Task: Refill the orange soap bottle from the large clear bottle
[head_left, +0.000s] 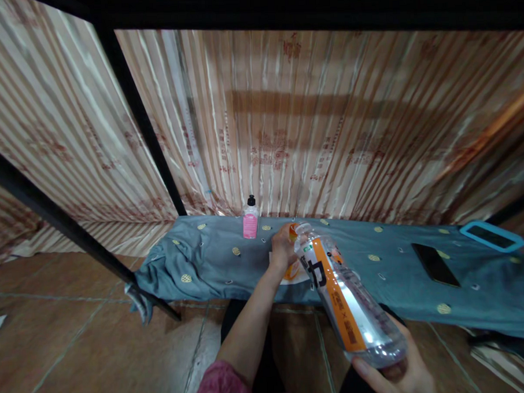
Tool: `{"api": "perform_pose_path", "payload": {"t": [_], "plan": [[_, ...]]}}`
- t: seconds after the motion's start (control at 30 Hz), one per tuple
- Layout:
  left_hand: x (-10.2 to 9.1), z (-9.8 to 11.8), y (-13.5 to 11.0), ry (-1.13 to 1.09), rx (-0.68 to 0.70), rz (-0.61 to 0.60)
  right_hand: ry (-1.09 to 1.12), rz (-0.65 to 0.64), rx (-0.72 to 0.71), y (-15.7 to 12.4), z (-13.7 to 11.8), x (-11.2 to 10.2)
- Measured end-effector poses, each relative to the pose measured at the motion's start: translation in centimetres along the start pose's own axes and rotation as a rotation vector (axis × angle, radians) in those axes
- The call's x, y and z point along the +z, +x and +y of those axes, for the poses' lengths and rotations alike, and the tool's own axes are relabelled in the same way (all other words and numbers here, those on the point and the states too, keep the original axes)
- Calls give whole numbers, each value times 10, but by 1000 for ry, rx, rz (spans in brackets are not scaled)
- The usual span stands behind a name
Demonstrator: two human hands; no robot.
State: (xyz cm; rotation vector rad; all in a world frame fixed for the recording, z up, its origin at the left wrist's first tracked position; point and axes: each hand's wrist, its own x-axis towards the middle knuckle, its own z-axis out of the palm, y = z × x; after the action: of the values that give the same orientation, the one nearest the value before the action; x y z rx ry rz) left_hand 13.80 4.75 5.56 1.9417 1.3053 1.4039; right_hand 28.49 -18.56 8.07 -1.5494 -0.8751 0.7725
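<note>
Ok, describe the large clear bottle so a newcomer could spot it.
Start at the blue-grey cloth with yellow motifs. Over its near edge, the right hand holds the tilted bottle by the base, the left hand by its neck. Its orange stripe sets it apart from the smaller, upright pink bottle.

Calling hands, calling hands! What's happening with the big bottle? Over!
Right hand holding big bottle near its base. Left hand at the neck end. Bottle aslant. Pink-labelled bottle and phone apart, seemingly not in the way.

The left sleeve (223, 387) is dusky pink and wrinkled, with a softly gathered edge. Dark legwear (266, 367) shows to its right.
</note>
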Motion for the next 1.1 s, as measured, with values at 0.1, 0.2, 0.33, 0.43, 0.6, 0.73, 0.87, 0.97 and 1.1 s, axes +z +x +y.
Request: {"api": "perform_pose_path", "payload": {"t": [0.1, 0.2, 0.33, 0.43, 0.6, 0.73, 0.87, 0.97, 1.1], "plan": [[1, 0, 0, -13, -4, 10, 27, -5, 8, 1, 3, 0], [2, 0, 0, -2, -17, 15, 42, -5, 19, 1, 5, 0], [2, 1, 0, -2, -30, 4, 51, -6, 26, 2, 6, -1], [1, 2, 0, 0, -14, 0, 24, 6, 24, 3, 6, -3], [0, 3, 0, 17, 4, -7, 20, 15, 30, 4, 4, -5], [1, 3, 0, 2, 2, 2, 2, 24, 19, 3, 2, -4], [1, 2, -1, 1, 2, -5, 36, 9, 21, 3, 3, -4], [0, 3, -1, -5, 1, -7, 51, 5, 33, 3, 3, -5], [-1, 5, -1, -2, -2, -10, 47, 8, 22, 3, 2, -5]]}}
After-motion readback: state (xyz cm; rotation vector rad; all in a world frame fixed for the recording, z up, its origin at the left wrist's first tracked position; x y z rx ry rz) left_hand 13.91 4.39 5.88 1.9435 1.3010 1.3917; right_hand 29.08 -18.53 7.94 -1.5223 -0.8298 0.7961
